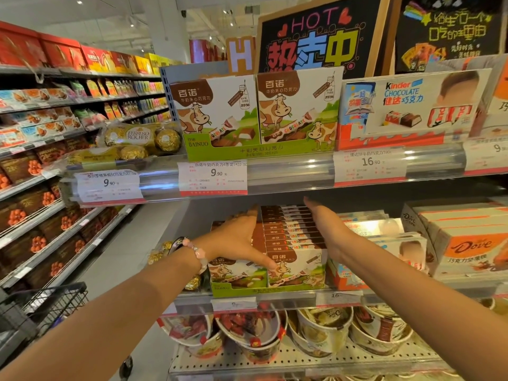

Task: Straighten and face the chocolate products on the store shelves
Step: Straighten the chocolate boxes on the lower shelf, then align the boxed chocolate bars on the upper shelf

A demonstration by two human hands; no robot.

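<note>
A row of Bainuo milk chocolate boxes point(291, 232), brown and white with a cow on the front, stands in a green display tray point(239, 291) on the middle shelf. My left hand point(239, 240) lies flat against the left side of the row, thumb across the front box. My right hand point(327, 226) presses flat on the right side, fingers pointing into the shelf. Both hands squeeze the row between them. A second Bainuo row to the left is mostly hidden behind my left hand. More Bainuo boxes point(255, 111) stand on the top shelf.
Kinder boxes point(412, 105) fill the top shelf right and sit point(384, 243) beside my right hand. Dove boxes point(467, 243) are far right. Ferrero Rocher packs point(137, 138) lie top left. Tubs of sweets point(324, 331) fill the lower shelf. A shopping cart point(41, 306) stands at the lower left.
</note>
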